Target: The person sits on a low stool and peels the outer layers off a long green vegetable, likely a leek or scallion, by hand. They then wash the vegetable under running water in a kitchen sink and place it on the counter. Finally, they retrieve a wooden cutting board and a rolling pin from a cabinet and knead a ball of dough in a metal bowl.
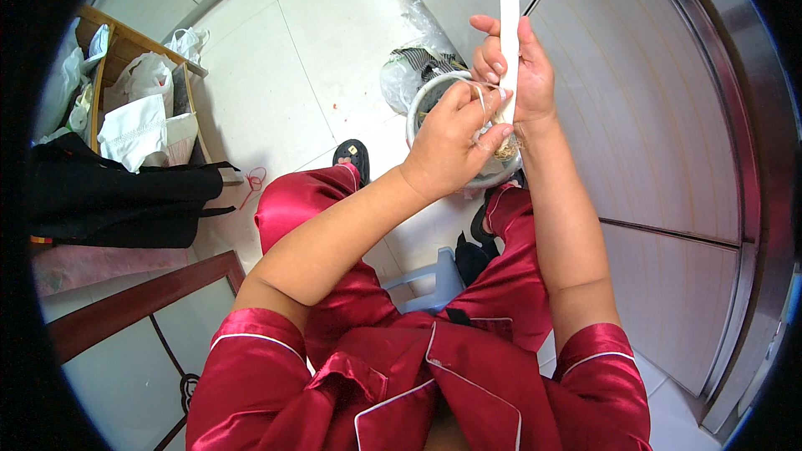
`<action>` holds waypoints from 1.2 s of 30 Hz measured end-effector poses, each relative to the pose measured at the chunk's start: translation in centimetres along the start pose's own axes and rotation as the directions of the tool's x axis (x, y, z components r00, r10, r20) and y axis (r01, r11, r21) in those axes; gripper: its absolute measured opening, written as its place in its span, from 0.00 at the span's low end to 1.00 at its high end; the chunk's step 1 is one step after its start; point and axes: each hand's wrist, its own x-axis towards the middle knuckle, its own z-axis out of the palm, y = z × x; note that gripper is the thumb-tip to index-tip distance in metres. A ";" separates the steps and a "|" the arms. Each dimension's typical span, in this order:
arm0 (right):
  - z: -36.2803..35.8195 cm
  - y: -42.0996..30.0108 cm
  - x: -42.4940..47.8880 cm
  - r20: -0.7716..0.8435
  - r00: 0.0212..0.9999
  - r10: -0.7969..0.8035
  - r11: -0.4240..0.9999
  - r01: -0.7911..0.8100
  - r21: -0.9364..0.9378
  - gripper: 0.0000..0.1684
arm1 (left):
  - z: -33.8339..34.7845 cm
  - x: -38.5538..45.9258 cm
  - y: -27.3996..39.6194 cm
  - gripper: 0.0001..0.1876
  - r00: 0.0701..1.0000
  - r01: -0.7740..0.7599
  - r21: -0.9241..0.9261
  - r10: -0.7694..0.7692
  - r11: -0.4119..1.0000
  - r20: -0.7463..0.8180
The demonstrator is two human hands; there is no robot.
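Note:
A long white scallion or leek stalk (509,31) rises past the top edge of the view, its stringy roots (507,149) pointing down toward me. My right hand (532,78) cradles the stalk from the right, fingers curled round its lower part. Close to the root end, my left hand (457,131) pinches a thin, translucent strip of skin (481,100) between thumb and fingers. Both hands are above a pale round bucket (411,120), whose contents are largely hidden by my left hand and forearm.
Clear and striped plastic bags (401,84) lie beyond the bucket. Smooth cabinet panels (651,106) stand close on the right. At left, a wooden shelf unit (199,69) holds several bags, with black cloth (125,191) nearby. A blue plastic stool (443,275) is beneath me.

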 end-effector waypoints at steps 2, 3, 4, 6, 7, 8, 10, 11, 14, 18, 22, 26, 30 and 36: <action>-0.1 0.0 0.0 0.060 0.998 0.012 1.000 -0.013 0.010 0.34 | 0.4 -0.6 -0.1 0.17 1.000 0.005 -0.050 -0.005 0.999 -0.002; -0.1 0.0 0.0 0.090 0.996 0.018 1.000 -0.019 0.015 0.34 | 0.6 -0.8 -0.2 0.17 1.000 0.007 -0.075 -0.007 0.997 -0.002; -0.1 0.0 0.0 0.096 0.995 0.024 0.999 -0.026 0.019 0.34 | 0.6 -1.0 -0.2 0.18 0.998 0.069 -0.093 -0.068 0.993 0.014; -0.1 -0.1 0.1 0.108 0.994 0.034 0.999 -0.037 0.027 0.33 | 0.5 -1.1 -0.2 0.20 0.982 0.189 -0.125 -0.184 0.974 0.048; 0.0 -0.2 0.0 0.067 0.997 0.029 1.000 -0.029 0.007 0.33 | 0.6 -1.0 0.0 0.21 0.985 0.172 -0.120 -0.173 0.978 0.006; 0.2 -0.3 -0.2 0.025 0.999 0.022 1.000 -0.022 -0.013 0.33 | 0.7 -0.8 0.3 0.23 0.986 0.156 -0.114 -0.161 0.981 -0.036; 0.9 -0.1 -0.2 -0.057 0.998 -0.012 0.999 0.010 -0.036 0.32 | 0.6 -0.4 0.3 0.25 0.991 0.106 -0.068 -0.111 0.992 -0.071; 1.4 0.2 -0.1 -0.099 0.994 -0.037 0.999 0.033 -0.041 0.32 | 0.5 -0.2 0.2 0.27 0.995 0.074 -0.031 -0.076 0.997 -0.062; 0.7 0.2 0.0 -0.108 0.993 -0.043 0.999 0.045 0.009 0.31 | 0.5 -0.1 0.0 0.28 0.998 0.032 0.047 -0.030 0.998 -0.049; 0.9 0.0 -0.1 -0.093 0.995 -0.036 0.999 0.035 -0.010 0.28 | 0.9 -0.1 0.5 0.28 0.997 0.043 0.045 -0.040 0.998 -0.064; 0.6 0.1 0.0 -0.109 0.994 -0.033 0.999 0.034 0.005 0.27 | 0.5 0.1 0.6 0.25 0.998 0.063 0.040 -0.062 0.997 -0.027; 0.0 0.3 -0.2 -0.096 0.995 -0.011 0.998 0.018 0.065 0.27 | 0.5 0.1 0.2 0.19 0.999 -0.023 0.108 0.027 0.994 -0.039; 0.1 0.4 -0.2 -0.141 0.989 -0.040 0.999 0.037 -0.023 0.26 | 1.1 -0.3 -0.2 0.12 0.992 -0.034 0.081 0.043 0.996 -0.116; 0.0 0.3 -0.1 -0.157 0.981 -0.112 0.981 0.084 -0.174 0.27 | 1.2 -0.7 -0.2 0.09 0.989 0.065 0.001 -0.064 0.998 -0.133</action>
